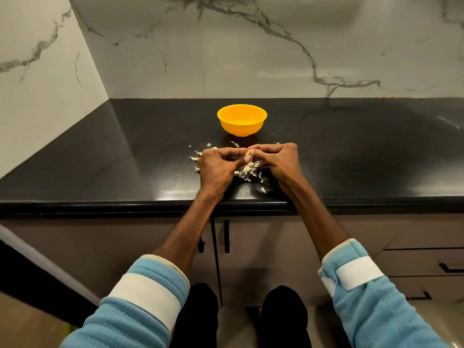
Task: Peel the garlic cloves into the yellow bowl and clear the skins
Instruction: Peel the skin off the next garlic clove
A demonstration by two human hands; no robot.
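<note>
I see left grip (pixel 217 164) and right grip (pixel 278 159) both pinching one garlic clove (pixel 249 153); yellow bowl (pixel 241 119) lies straight beyond it, toward the back edge of the desk (pixel 351 151).

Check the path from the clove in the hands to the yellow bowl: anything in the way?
Nothing visible blocks it. The left hand and right hand pinch the garlic clove just in front of the yellow bowl; only flat skin scraps lie on the counter between.
</note>
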